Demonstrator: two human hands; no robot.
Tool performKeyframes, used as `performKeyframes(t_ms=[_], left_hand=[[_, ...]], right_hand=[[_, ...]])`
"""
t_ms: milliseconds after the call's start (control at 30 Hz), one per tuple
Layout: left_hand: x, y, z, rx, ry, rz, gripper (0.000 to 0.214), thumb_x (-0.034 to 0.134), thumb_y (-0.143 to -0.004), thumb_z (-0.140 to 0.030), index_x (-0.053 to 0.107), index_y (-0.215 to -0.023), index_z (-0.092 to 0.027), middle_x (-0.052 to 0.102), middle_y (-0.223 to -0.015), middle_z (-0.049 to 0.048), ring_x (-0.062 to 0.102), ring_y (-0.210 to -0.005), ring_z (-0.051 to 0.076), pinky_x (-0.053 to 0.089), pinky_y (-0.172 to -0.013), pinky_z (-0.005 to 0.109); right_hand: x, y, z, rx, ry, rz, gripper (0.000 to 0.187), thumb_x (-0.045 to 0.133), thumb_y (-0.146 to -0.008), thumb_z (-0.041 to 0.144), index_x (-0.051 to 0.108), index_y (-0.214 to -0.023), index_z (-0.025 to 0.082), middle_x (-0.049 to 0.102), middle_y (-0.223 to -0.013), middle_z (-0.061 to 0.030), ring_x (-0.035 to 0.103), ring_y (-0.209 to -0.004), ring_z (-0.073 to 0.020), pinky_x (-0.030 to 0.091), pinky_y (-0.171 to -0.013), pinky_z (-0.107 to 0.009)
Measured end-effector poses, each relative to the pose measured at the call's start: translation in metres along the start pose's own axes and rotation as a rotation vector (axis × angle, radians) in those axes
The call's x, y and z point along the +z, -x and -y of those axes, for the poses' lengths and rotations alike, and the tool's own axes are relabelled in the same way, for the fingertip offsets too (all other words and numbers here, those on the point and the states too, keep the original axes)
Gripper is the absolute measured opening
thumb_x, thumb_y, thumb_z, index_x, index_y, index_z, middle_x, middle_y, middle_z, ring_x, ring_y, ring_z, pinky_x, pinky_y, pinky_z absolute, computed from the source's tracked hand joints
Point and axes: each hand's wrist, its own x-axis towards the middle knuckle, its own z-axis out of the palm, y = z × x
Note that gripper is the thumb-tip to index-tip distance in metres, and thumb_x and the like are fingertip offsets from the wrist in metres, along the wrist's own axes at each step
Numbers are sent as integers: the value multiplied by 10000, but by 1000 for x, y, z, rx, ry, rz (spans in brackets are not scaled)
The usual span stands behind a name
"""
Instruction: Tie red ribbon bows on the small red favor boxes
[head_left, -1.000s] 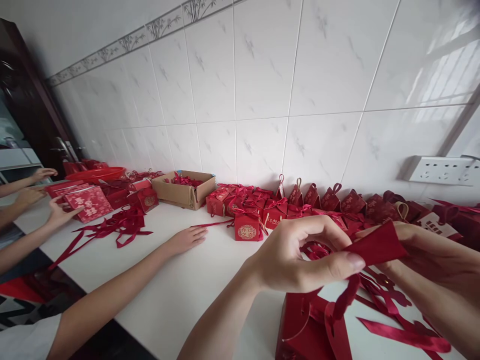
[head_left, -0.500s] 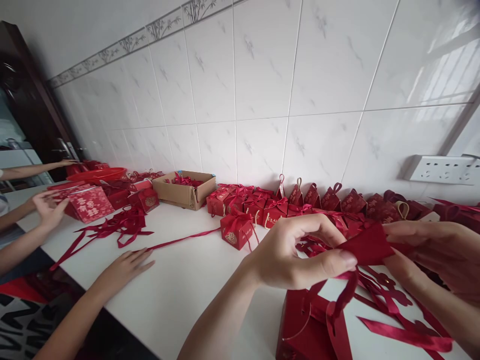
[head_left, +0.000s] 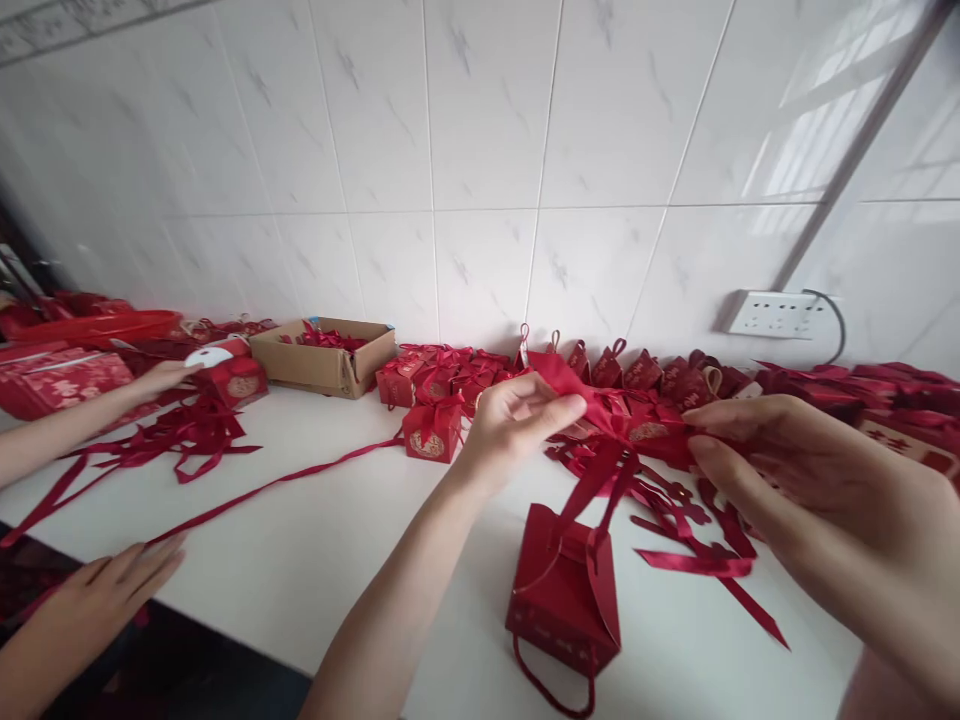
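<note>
My left hand [head_left: 517, 420] pinches one end of a red satin ribbon [head_left: 600, 405] above the white counter [head_left: 322, 560]. My right hand [head_left: 795, 480] grips the same ribbon's other end, fingers closed round it. The ribbon runs down through the top of a small red gift box [head_left: 566, 595] that stands open on the counter just below my hands. More loose ribbons [head_left: 697, 540] lie to the right of the box.
Rows of finished red boxes [head_left: 442, 385] line the tiled wall, beside a cardboard box [head_left: 322, 355]. Another person's hand [head_left: 120, 575] pulls a long ribbon [head_left: 255, 490] at the left edge; a further hand [head_left: 161, 378] touches a box. A wall socket [head_left: 772, 313] is at right.
My hands moved away from me and apart, stretching the ribbon above the box. The other person's hand drew back toward the counter's near edge, dragging the long ribbon. The view tilted down.
</note>
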Motion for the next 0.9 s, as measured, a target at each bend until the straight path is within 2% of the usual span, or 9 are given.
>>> performKeyframes(t_ms=[133,233,433,533,900], left_hand=[[-2,15,11,-65,154,-216,181,746,-690,-297,647,-716,-147,660,-686,17,638,-633,124,528,-636,246],[-7,28,15,-91,214,-360,204,776,-645,-279,631,-682,-141,642,-662,-2,623,-611,107,525,-634,235],[-26,47,22,-184,234,-507,247,812,-570,-238,619,-668,-119,617,-640,-12,608,-598,100,520,-653,244],[-36,57,29,-234,243,-608,266,819,-536,-214,599,-651,-119,599,-622,-20,598,-593,95,508,-642,233],[-64,87,52,-278,221,-749,272,796,-560,-200,547,-647,-133,568,-642,-23,601,-648,100,515,-666,225]], right_hand=[[-5,8,3,44,-77,70,222,629,-769,406,647,-886,219,663,-818,-26,618,-684,-159,491,-492,-188],[-5,23,-10,152,-144,73,216,633,-764,407,644,-876,222,660,-878,-27,625,-740,-162,517,-567,-195],[-11,60,-45,419,-241,-73,324,703,-621,481,660,-795,211,657,-755,-22,614,-670,-173,516,-538,-217],[-18,76,-57,521,-275,-137,346,729,-599,488,657,-795,213,656,-764,-10,608,-668,-154,518,-567,-207],[-32,108,-85,605,-249,-151,404,720,-628,521,641,-857,197,633,-729,-12,602,-632,-172,527,-579,-272]])
